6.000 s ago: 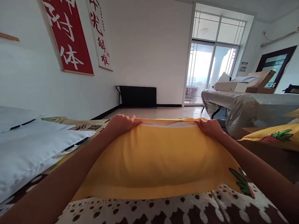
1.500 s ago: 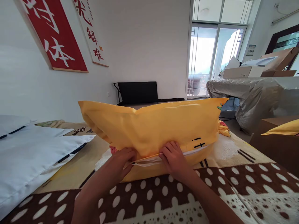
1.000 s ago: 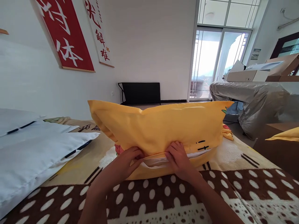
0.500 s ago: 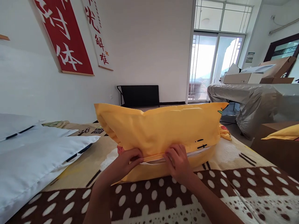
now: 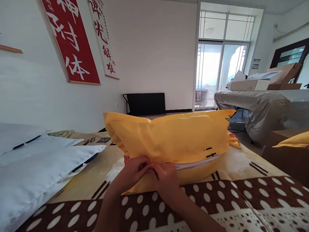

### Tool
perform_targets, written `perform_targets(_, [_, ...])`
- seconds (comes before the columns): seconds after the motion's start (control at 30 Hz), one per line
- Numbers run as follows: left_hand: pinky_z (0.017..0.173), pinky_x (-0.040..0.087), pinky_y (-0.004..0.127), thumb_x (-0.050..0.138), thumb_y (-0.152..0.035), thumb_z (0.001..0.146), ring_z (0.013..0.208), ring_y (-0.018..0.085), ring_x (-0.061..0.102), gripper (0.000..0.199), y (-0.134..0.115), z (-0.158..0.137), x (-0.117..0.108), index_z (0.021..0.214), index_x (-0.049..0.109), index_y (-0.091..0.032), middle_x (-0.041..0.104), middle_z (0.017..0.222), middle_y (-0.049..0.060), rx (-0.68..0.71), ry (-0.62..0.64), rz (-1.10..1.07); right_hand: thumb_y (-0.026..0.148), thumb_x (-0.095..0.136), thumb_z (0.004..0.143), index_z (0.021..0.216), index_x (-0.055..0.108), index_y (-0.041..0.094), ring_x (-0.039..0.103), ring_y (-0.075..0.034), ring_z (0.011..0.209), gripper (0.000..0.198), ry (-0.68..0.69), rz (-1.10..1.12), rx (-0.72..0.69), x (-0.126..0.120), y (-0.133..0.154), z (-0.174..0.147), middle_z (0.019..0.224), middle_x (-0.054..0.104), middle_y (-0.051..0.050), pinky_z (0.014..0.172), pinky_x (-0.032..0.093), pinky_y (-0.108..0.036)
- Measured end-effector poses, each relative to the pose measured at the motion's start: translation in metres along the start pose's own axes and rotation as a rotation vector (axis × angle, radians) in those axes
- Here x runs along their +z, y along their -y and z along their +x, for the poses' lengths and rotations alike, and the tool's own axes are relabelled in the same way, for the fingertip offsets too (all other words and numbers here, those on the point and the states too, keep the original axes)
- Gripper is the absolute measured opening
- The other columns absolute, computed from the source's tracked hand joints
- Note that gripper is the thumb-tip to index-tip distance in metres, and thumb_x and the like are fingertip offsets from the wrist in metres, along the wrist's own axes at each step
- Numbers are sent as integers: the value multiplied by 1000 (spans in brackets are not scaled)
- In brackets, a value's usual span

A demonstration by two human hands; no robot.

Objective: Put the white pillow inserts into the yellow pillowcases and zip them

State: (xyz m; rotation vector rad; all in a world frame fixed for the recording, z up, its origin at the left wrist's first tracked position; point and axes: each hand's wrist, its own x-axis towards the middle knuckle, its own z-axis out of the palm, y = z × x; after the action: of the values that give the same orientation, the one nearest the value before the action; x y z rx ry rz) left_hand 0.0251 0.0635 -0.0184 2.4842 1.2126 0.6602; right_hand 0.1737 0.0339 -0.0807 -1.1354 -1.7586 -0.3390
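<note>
A yellow pillowcase [image 5: 178, 138] with a white pillow [image 5: 190, 165] inside lies on the patterned blanket in front of me. A long slit along its near side lets the white pillow show, mostly to the right. My left hand [image 5: 138, 169] pinches the edge of this opening towards its left end. Close beside it, fingertips almost meeting, my right hand [image 5: 166, 180] has its fingers closed on the same edge. Whether a zip pull sits between the fingertips is hidden.
White pillows [image 5: 60, 170] are stacked on the left. Under everything spreads a brown and beige blanket [image 5: 231, 193]. On the right stand a cardboard box [image 5: 285, 158] with yellow fabric [image 5: 293, 140] over it, and a plastic-covered table [image 5: 263, 103] bearing boxes.
My right hand has moved left along the opening until it is beside my left hand. More of the slit's right part is uncovered. The camera view has tilted up slightly.
</note>
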Motion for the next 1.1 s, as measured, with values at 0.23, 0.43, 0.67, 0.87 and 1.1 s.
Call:
perform_targets(0.23, [74,41,32,43,-38,86,77,19,56,29,-12,3,6,75,60,-19,63,80,3,25,-89,63,24,52,90,80,66,18,64,-13,57,18,19,125,76,4,-19,-6,67,70,0,55,36,-24])
perform_targets(0.43, [67,41,31,42,-35,85,70,18,55,28,-14,4,7,68,56,-19,62,73,3,-16,-119,174,19,58,83,78,66,19,65,-14,59,10,91,103,134,6,-20,-4,68,71,1,55,36,-23])
perform_targets(0.67, [63,40,27,42,-44,87,67,16,54,32,-12,2,4,73,56,-19,63,73,1,-51,13,84,28,57,87,87,68,21,66,-13,64,13,227,237,248,-4,-15,-3,72,72,2,60,41,-21])
perform_targets(0.87, [67,40,27,41,-47,89,71,16,55,35,-10,-1,3,76,56,-19,63,78,1,-43,71,47,29,58,86,87,69,22,68,-15,70,13,296,182,255,1,-12,-4,76,73,-1,65,44,-23])
perform_targets(1.1, [65,41,26,40,-43,90,70,16,55,32,-9,-1,3,77,55,-18,62,77,2,-3,87,62,24,59,84,89,66,19,69,-17,69,10,331,124,227,5,-9,-6,75,73,-2,61,43,-24])
